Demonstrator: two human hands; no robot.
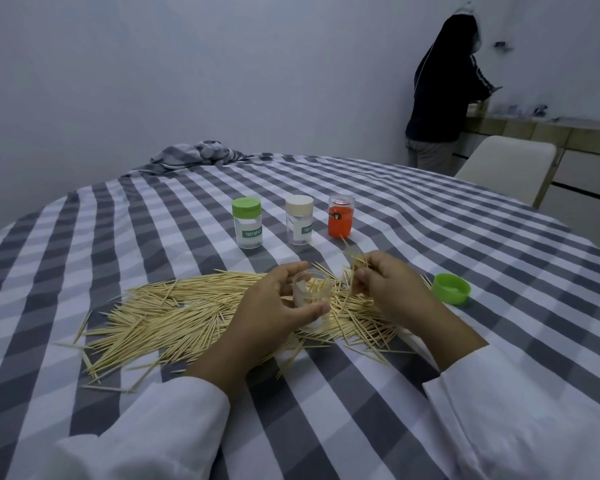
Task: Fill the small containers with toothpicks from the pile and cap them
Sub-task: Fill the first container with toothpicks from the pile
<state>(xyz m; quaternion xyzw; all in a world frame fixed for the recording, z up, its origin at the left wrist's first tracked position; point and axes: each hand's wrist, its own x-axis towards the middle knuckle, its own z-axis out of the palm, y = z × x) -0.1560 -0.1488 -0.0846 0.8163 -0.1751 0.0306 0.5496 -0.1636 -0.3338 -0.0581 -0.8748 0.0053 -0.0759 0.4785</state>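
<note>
A wide pile of toothpicks point(174, 313) lies on the checked tablecloth in front of me. My left hand point(271, 306) grips an open clear container point(310, 292) standing in the pile, with some toothpicks inside it. My right hand point(388, 285) pinches a small bunch of toothpicks point(355, 268) just right of the container's mouth. A loose green cap point(451, 288) lies open side up to the right. Farther back stand three capped containers: a green-capped one point(247, 223), a cream-capped one point(299, 220) and an orange one point(341, 216).
The round table point(465, 209) is covered by a grey and white checked cloth, bunched at the far edge point(198, 154). A pale chair point(506, 168) stands at the far right. A person in a dark hooded top point(444, 88) stands at a counter in the back.
</note>
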